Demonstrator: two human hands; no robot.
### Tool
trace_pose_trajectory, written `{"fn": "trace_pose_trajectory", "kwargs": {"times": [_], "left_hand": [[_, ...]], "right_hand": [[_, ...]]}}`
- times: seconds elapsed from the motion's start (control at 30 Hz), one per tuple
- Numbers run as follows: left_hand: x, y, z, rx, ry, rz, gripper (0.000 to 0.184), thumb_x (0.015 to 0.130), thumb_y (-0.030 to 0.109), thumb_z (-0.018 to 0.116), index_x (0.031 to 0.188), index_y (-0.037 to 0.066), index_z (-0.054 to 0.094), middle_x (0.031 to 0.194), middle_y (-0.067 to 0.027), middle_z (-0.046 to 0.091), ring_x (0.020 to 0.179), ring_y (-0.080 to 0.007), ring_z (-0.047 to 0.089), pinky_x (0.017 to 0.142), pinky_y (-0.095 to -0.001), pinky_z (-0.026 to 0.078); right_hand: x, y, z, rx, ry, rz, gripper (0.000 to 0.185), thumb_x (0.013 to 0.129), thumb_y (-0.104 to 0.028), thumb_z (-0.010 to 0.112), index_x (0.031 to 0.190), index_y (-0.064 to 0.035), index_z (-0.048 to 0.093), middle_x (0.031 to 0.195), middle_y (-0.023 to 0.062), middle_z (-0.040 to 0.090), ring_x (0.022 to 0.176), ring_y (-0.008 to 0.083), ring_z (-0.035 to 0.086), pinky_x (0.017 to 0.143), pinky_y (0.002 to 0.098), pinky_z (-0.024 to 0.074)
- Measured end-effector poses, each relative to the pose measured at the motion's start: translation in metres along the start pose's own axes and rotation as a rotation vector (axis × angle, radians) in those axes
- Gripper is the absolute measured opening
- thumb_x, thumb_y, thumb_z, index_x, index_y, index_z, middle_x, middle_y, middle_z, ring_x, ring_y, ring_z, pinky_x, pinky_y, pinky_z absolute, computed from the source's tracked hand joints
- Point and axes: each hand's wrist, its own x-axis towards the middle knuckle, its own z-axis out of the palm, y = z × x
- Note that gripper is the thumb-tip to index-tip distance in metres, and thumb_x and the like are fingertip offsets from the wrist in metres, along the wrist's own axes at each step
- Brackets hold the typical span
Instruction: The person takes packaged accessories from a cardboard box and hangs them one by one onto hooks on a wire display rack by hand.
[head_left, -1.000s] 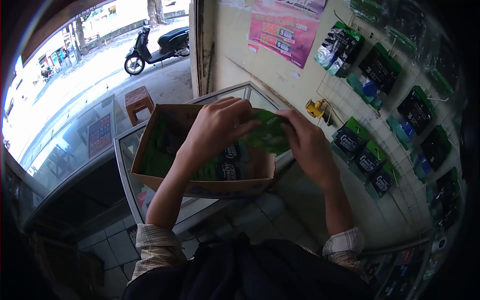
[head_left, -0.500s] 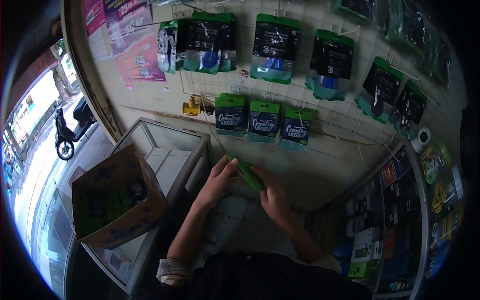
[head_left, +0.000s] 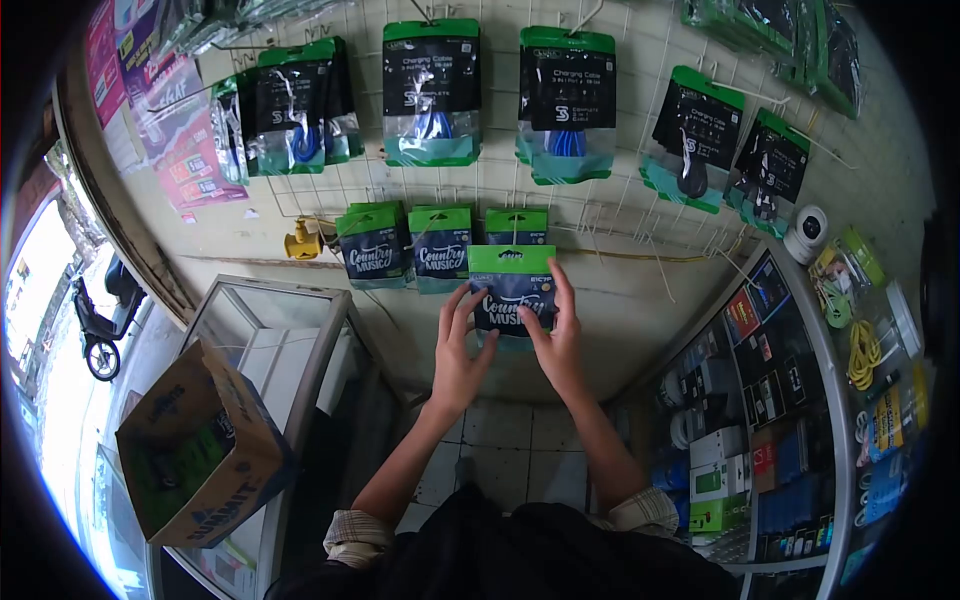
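Between my two hands is a flat pouch with a bright green header and a dark front reading "Country Music". My left hand pinches its left edge. At the opposite edge, my right hand grips it with the thumb across the front. The pouch faces me upright and overlaps one of the hanging Country Music pouches on the wall rack. To its left hang more of the same pouches, one group beside another. I cannot tell whether the held pouch touches its hook.
Charging cable packs hang in a row above. An open cardboard box with green packs inside stands on a glass display case at left. A yellow valve juts from the wall. Stocked shelves and a white camera are at right.
The pouch has been raised toward the lower hanging row and turned from edge-on to face me. Both hands have moved up with it, and my view has shifted right.
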Motion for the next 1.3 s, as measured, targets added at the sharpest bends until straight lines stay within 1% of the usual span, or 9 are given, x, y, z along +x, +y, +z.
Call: {"fn": "trace_pose_trajectory", "kwargs": {"times": [0.1,0.17,0.23,0.37,0.6,0.8,0.87,1.07,1.3], "left_hand": [[0.007,-0.020,0.011,0.021,-0.010,-0.009,0.059,0.079,0.001,0.063,0.132,0.008,0.041,0.139,-0.0160,0.034,0.118,-0.0337,0.045,0.090,-0.0394,0.044],[0.013,-0.037,0.021,0.078,-0.025,0.022,0.062,0.078,0.002,0.063,0.135,0.007,0.038,0.140,-0.0166,0.033,0.119,-0.0350,0.043,0.093,-0.0409,0.041],[0.020,-0.056,0.030,0.198,-0.084,0.082,0.070,0.076,0.003,0.064,0.138,0.004,0.032,0.144,-0.0190,0.026,0.120,-0.0394,0.038,0.099,-0.0449,0.034],[0.034,-0.084,0.052,0.306,-0.117,0.096,0.073,0.074,0.004,0.065,0.138,0.002,0.031,0.145,-0.0225,0.019,0.118,-0.0451,0.035,0.097,-0.0480,0.035],[0.044,-0.093,0.070,0.312,-0.155,0.061,0.075,0.073,0.003,0.065,0.139,0.000,0.029,0.145,-0.0243,0.016,0.115,-0.0459,0.035,0.098,-0.0498,0.034],[0.030,-0.077,0.058,0.384,-0.095,0.089,0.076,0.073,0.006,0.066,0.139,0.001,0.028,0.145,-0.0253,0.014,0.119,-0.0471,0.030,0.100,-0.0514,0.032],[0.011,-0.070,0.039,0.383,-0.157,0.085,0.074,0.074,0.007,0.066,0.138,0.002,0.030,0.144,-0.0254,0.015,0.122,-0.0473,0.028,0.101,-0.0515,0.031],[-0.068,-0.043,-0.030,0.481,-0.179,-0.067,0.066,0.074,0.008,0.065,0.134,0.004,0.038,0.143,-0.0241,0.019,0.125,-0.0454,0.027,0.102,-0.0507,0.030],[-0.115,0.028,-0.156,0.723,0.116,-0.220,0.056,0.072,0.006,0.068,0.125,0.010,0.050,0.139,-0.0165,0.032,0.127,-0.0387,0.031,0.103,-0.0471,0.031]], "right_hand": [[0.013,0.014,0.002,-0.136,-0.065,-0.079,0.057,0.084,-0.007,0.062,0.136,-0.0024,0.037,0.143,0.0190,0.034,0.127,0.0284,0.041,0.100,0.0349,0.0367],[0.019,0.040,0.008,-0.194,0.027,-0.142,0.057,0.083,-0.007,0.063,0.135,-0.0059,0.041,0.131,0.0177,0.045,0.118,0.0299,0.047,0.097,0.0362,0.0391],[0.027,0.056,0.008,-0.273,0.024,-0.115,0.059,0.082,-0.006,0.064,0.136,-0.0081,0.040,0.125,0.0168,0.045,0.111,0.0300,0.049,0.094,0.0370,0.0405],[0.047,0.083,0.011,-0.461,0.089,-0.135,0.069,0.076,0.001,0.065,0.139,-0.0120,0.037,0.113,0.0127,0.039,0.104,0.0264,0.045,0.092,0.0354,0.0399],[0.062,0.105,0.011,-0.496,0.056,-0.095,0.076,0.073,0.007,0.065,0.140,-0.0138,0.034,0.121,0.0165,0.029,0.110,0.0297,0.040,0.093,0.0374,0.0392],[0.022,0.093,0.010,-0.638,0.092,-0.082,0.070,0.077,0.000,0.064,0.139,-0.0101,0.033,0.126,0.0207,0.029,0.115,0.0341,0.036,0.096,0.0411,0.0351],[-0.013,0.093,0.014,-0.611,0.095,-0.042,0.060,0.082,-0.006,0.061,0.136,-0.0047,0.035,0.129,0.0258,0.030,0.120,0.0396,0.033,0.098,0.0478,0.0309],[-0.125,0.087,0.082,-0.310,-0.163,0.074,0.046,0.087,-0.013,0.055,0.128,-0.0008,0.040,0.123,0.0223,0.036,0.114,0.0372,0.039,0.096,0.0449,0.0337],[-0.124,-0.004,0.167,0.128,-0.616,-0.035,0.034,0.086,-0.005,0.054,0.120,-0.0062,0.049,0.120,0.0186,0.039,0.106,0.0314,0.048,0.092,0.0388,0.0391]]}}
